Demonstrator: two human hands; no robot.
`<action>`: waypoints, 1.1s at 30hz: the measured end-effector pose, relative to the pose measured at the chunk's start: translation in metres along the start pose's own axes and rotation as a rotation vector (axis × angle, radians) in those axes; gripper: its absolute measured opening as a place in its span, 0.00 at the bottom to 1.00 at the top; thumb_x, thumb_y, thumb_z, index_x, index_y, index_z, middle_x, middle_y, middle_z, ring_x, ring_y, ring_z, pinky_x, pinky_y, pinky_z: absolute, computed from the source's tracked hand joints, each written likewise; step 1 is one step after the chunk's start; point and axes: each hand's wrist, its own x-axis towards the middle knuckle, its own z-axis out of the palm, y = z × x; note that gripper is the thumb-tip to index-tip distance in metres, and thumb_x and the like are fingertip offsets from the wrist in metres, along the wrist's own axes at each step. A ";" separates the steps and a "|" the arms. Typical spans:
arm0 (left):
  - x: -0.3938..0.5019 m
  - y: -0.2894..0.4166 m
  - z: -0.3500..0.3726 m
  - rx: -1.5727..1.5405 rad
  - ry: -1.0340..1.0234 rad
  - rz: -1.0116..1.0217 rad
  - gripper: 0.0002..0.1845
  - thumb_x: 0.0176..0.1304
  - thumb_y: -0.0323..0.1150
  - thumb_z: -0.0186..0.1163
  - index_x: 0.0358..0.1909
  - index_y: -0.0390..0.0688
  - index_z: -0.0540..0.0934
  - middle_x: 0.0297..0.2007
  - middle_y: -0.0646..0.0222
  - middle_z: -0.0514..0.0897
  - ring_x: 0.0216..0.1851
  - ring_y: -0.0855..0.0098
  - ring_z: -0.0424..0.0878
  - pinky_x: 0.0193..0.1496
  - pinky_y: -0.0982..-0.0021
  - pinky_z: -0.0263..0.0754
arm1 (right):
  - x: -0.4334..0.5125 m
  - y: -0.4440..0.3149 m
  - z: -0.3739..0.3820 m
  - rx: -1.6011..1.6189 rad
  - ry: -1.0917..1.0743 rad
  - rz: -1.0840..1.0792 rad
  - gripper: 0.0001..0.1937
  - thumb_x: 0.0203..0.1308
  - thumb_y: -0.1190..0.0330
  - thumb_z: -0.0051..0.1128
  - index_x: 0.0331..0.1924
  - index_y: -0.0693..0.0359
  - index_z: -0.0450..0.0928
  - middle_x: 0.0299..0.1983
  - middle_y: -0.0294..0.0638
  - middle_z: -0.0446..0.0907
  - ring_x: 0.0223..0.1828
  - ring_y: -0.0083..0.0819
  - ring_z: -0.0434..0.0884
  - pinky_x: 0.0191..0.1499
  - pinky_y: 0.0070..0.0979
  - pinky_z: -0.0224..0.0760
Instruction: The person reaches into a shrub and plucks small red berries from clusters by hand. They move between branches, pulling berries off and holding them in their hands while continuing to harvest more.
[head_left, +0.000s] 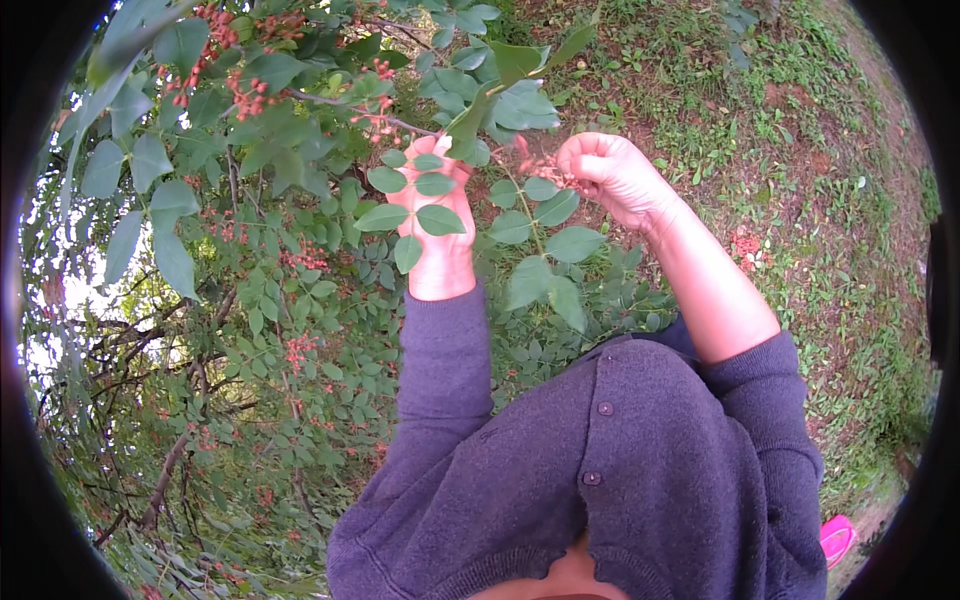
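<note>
My left hand (439, 191) is closed around a thin leafy branch (330, 100) of a shrub, its palm partly behind green leaflets. To its right my right hand (611, 176) pinches a cluster of small red berries (546, 171) between thumb and fingers. A compound leaf (534, 225) hangs below and between the hands. More red berry clusters (251, 96) grow along the branch, up and to the left of my left hand.
Dense foliage with more red clusters (301, 352) fills the left side, with a dark bare limb (166, 472) low down. Grass and weeds (847, 315) cover the ground at right, where a red berry cluster (746, 247) shows. A bright pink object (837, 538) lies at the lower right.
</note>
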 end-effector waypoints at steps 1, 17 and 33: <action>0.002 0.003 -0.002 -0.013 -0.021 0.004 0.13 0.55 0.29 0.62 0.43 0.41 0.77 0.43 0.64 0.78 0.42 0.64 0.75 0.47 0.53 0.69 | 0.000 0.000 -0.001 0.006 0.021 -0.011 0.03 0.53 0.74 0.57 0.31 0.60 0.75 0.27 0.31 0.78 0.25 0.16 0.72 0.27 0.12 0.60; 0.003 0.001 -0.006 0.050 -0.030 -0.036 0.17 0.52 0.29 0.65 0.44 0.38 0.74 0.41 0.62 0.78 0.44 0.63 0.76 0.48 0.54 0.70 | -0.002 -0.004 -0.015 0.848 -0.305 0.037 0.04 0.52 0.73 0.50 0.33 0.63 0.72 0.39 0.47 0.75 0.33 0.30 0.75 0.23 0.20 0.66; 0.013 -0.007 -0.004 0.253 0.114 0.059 0.13 0.49 0.23 0.65 0.36 0.40 0.75 0.37 0.65 0.78 0.40 0.65 0.77 0.45 0.60 0.73 | -0.030 -0.023 0.022 0.718 0.034 0.077 0.10 0.58 0.62 0.58 0.33 0.60 0.74 0.27 0.36 0.75 0.20 0.22 0.71 0.16 0.13 0.56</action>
